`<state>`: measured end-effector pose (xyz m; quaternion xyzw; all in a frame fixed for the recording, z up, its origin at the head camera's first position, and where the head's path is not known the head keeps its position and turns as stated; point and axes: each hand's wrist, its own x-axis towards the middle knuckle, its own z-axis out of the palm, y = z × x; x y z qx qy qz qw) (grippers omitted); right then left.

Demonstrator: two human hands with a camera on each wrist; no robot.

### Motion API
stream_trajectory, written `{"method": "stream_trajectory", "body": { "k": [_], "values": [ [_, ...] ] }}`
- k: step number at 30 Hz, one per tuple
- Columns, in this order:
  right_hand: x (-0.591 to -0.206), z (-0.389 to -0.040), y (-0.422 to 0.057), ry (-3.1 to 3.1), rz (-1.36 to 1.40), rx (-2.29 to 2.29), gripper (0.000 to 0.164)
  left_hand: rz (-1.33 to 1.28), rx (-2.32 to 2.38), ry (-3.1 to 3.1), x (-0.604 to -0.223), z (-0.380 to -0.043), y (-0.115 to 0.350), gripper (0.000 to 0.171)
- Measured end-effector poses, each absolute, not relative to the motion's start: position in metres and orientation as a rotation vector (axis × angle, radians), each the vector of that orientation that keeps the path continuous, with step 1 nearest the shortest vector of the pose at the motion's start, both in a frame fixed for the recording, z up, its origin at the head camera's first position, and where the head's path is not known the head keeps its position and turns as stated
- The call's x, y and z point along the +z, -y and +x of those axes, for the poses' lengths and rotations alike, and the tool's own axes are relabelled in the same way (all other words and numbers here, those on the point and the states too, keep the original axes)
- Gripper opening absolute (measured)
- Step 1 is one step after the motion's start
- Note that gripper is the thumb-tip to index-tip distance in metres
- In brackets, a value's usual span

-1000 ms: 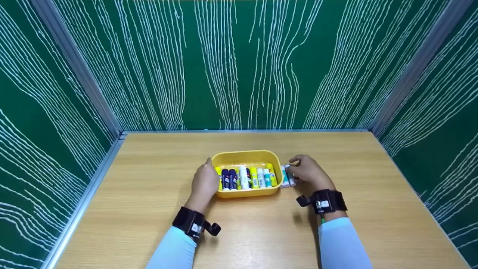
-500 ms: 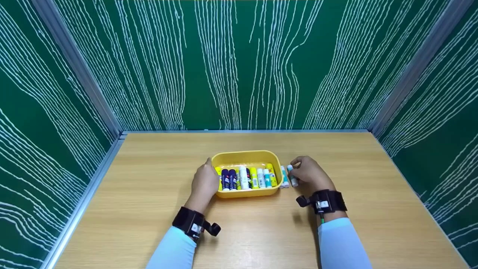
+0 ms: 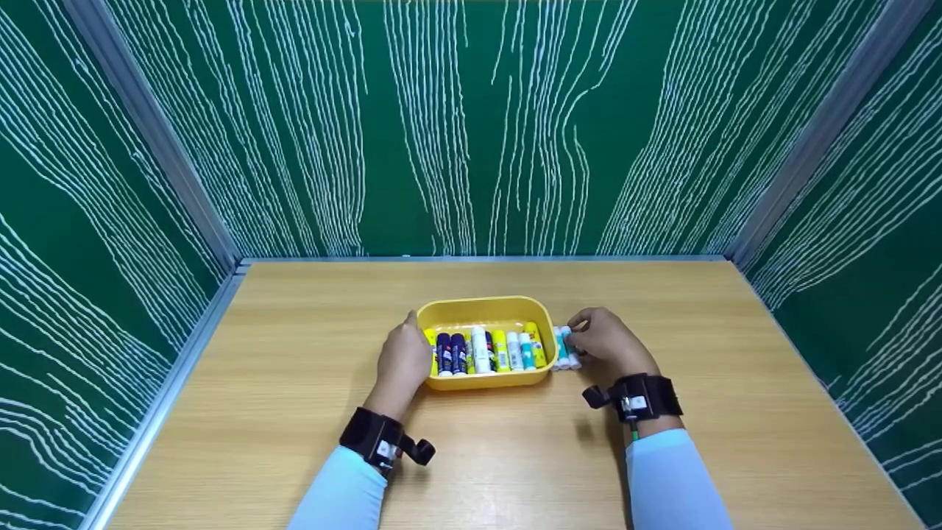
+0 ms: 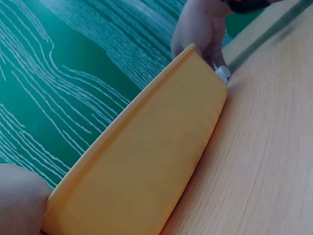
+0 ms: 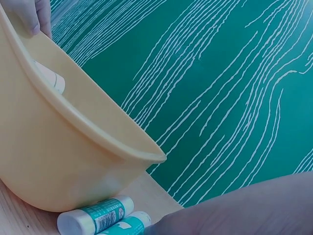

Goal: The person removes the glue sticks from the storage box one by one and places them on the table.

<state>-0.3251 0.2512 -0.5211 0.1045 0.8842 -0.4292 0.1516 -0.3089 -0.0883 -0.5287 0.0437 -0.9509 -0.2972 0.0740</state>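
A yellow plastic bin stands on the table with a row of glue sticks in it, some white, some yellow, some dark blue, some teal. My left hand grips the bin's left end, thumb over the rim. Outside the right end, two white-and-teal glue sticks lie side by side on the tabletop, the nearer one close against the bin wall. My right hand pinches the outer glue stick by its far end. That hand's fingertips are mostly hidden in the right wrist view.
The wooden table runs back to a green wall with white wavy lines. Similar panels close off the left and right sides, joined by grey metal posts. Each wrist wears a black strap with a camera.
Half a second ago the outer glue stick lay tilted and apart from its neighbour; my right hand has shifted it left, up beside the other. The left hand and bin have stayed still.
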Motion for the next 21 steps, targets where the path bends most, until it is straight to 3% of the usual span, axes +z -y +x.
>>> {"method": "stream_trajectory", "body": {
  "k": [10, 21],
  "values": [
    [-0.514, -0.322, -0.250, -2.529, 0.363, -1.232, 0.034, 0.117, -0.870, 2.853, -0.530, -0.309, 0.088, 0.045],
    [-0.476, -0.312, -0.232, -2.788, 0.130, -1.074, 0.038, 0.111, -0.891, 2.841, -0.528, -0.307, 0.089, 0.047]
  ]
}}
